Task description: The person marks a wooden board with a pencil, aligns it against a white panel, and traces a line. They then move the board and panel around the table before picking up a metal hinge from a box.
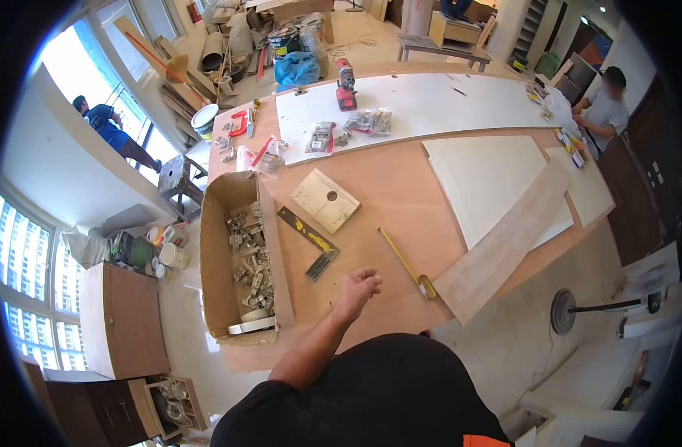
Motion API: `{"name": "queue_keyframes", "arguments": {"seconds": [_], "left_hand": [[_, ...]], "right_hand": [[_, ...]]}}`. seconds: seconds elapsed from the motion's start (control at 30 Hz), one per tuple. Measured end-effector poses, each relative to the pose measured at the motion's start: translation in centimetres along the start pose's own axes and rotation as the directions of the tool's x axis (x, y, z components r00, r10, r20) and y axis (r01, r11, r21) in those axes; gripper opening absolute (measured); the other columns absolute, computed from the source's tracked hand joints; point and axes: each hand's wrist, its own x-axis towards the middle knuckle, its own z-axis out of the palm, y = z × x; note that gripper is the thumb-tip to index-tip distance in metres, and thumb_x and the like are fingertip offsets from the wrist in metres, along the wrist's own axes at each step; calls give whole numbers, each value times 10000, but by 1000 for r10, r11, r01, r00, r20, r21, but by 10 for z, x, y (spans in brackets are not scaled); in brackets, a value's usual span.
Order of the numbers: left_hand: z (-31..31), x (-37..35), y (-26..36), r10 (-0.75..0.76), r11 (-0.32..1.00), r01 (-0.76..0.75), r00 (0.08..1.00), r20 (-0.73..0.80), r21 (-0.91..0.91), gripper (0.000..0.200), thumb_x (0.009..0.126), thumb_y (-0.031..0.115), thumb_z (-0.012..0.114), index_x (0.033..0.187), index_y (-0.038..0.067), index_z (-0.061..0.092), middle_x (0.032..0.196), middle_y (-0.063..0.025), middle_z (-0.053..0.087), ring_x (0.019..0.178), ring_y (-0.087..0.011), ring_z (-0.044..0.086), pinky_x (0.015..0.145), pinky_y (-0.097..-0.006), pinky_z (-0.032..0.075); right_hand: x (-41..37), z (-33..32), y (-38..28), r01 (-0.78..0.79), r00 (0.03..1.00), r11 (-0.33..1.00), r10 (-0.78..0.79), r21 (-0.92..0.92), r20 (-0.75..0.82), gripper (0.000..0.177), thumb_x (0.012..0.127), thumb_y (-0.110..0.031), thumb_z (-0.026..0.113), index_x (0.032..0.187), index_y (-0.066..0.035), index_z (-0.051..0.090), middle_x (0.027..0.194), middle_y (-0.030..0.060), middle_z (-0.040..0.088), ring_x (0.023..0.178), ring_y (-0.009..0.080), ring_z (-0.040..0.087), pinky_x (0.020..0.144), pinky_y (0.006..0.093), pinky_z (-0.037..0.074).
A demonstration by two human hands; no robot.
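My left hand (358, 287) is held over the near part of the wooden worktable with its fingers curled together; anything inside them is too small or hidden to make out. Left of it lies a carpenter's square (311, 242), marked with yellow. To the right, a tape measure (427, 287) rests with its yellow blade (397, 253) pulled out. A light wooden block with a round hole (326, 200) sits beyond the square. The long cardboard box (279, 261) on the left holds many metal hinges (253, 272). My right hand is out of sight.
A long white panel (430, 104) carries a red cordless drill (346, 93) and bagged hardware (369, 121). Boards (497, 231) overlap at the right. A red clamp (240, 123) lies far left. One person (605, 112) stands at the right end, another (110, 127) by the window.
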Motion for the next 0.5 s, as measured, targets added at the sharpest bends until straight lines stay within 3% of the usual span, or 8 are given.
{"name": "queue_keyframes", "arguments": {"seconds": [0.1,0.5], "left_hand": [[3,2,-8,-18,1000,17,998,58,13,429,863,137,686,1210,-106,618,933,-109,692,714,-139,647,629,-264,503],[6,5,-5,-3,982,-5,999,41,187,435,859,148,681,1207,-107,624,969,-142,701,719,-167,663,647,-299,526]], "right_hand": [[-2,2,-1,-1,1000,1000,1,9,-3,356,1013,-338,499,980,-53,710,994,179,708,884,357,655,777,443,513],[-6,10,6,3,1000,999,-2,42,-17,351,1011,-336,508,981,-50,710,992,177,711,879,348,660,768,438,514]]}}
